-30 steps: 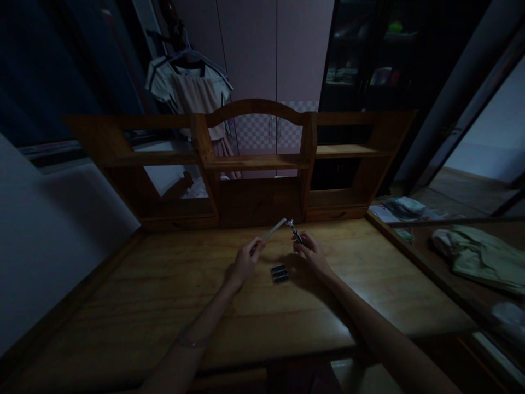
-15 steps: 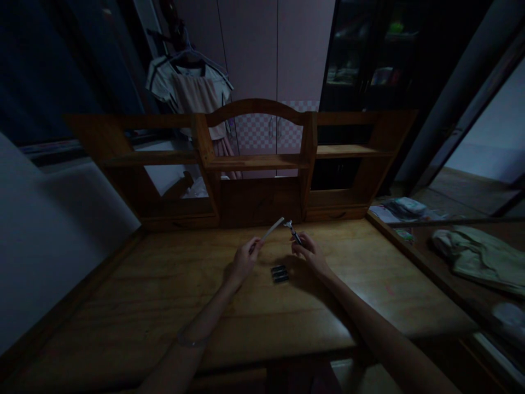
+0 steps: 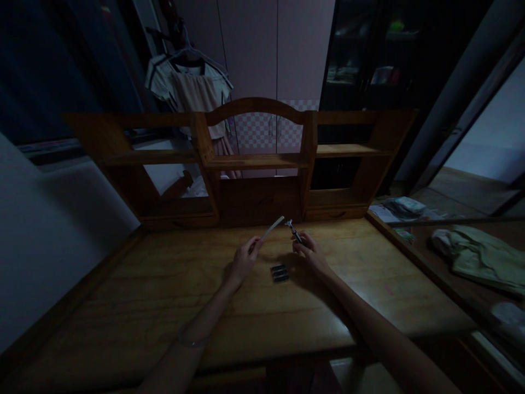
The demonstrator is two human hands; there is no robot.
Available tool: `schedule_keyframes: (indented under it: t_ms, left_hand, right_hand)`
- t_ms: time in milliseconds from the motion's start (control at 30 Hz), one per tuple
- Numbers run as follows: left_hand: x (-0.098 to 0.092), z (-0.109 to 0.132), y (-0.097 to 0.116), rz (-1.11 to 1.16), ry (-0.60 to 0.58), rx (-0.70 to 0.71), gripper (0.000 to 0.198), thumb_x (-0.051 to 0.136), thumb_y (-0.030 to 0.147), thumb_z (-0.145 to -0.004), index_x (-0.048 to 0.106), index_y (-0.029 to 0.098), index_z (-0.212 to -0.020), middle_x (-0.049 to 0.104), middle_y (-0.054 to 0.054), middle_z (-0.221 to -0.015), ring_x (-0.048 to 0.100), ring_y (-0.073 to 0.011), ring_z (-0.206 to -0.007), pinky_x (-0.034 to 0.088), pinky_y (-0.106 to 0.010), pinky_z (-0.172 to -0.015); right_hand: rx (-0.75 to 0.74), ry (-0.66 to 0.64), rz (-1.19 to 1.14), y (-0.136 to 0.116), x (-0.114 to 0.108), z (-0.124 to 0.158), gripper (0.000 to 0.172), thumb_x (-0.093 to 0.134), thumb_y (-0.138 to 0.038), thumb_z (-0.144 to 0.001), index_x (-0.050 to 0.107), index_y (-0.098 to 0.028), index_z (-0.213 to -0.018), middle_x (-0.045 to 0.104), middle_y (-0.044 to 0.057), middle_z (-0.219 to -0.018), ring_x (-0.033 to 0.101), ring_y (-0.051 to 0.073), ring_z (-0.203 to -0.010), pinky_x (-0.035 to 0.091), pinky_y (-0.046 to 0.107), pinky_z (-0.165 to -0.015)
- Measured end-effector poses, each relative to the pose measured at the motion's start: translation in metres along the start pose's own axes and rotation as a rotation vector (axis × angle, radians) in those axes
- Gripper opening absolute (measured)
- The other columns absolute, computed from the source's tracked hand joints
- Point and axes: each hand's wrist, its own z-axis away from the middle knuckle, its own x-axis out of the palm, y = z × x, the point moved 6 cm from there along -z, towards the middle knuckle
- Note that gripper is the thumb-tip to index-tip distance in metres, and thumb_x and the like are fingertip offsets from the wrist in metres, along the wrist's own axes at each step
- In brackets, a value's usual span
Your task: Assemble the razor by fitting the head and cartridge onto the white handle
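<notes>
Above the desk [image 3: 164,284], pale stick [image 3: 272,226] in left hand [image 3: 245,259], dark silver-tipped tool [image 3: 296,236] in right hand [image 3: 311,253]

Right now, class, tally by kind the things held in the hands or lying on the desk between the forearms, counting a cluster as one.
Pale strip, in left hand: 1
Razor-like tool, in right hand: 1
Dark cluster, on desk: 1
Total: 3
</notes>
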Motion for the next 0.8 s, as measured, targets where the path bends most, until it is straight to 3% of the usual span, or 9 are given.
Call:
schedule_keyframes:
  t_ms: [800]
  left_hand:
    - [0.0014, 0.0001, 0.0020, 0.001, -0.055, -0.011, 0.034, 0.042, 0.046, -0.090, 0.061, 0.019, -0.089, 0.058, 0.000, -0.075, 0.052, -0.0137, -0.068, 0.036, -0.022, -0.062]
  right_hand:
    - [-0.015, 0.023, 0.053, -0.0036, -0.0007, 0.0009, 0.011, 0.052, -0.023, -0.077, 0.056, -0.021, -0.087, 0.051, -0.002, -0.069, 0.048, 0.014, -0.065, 0.036, 0.025, -0.059]
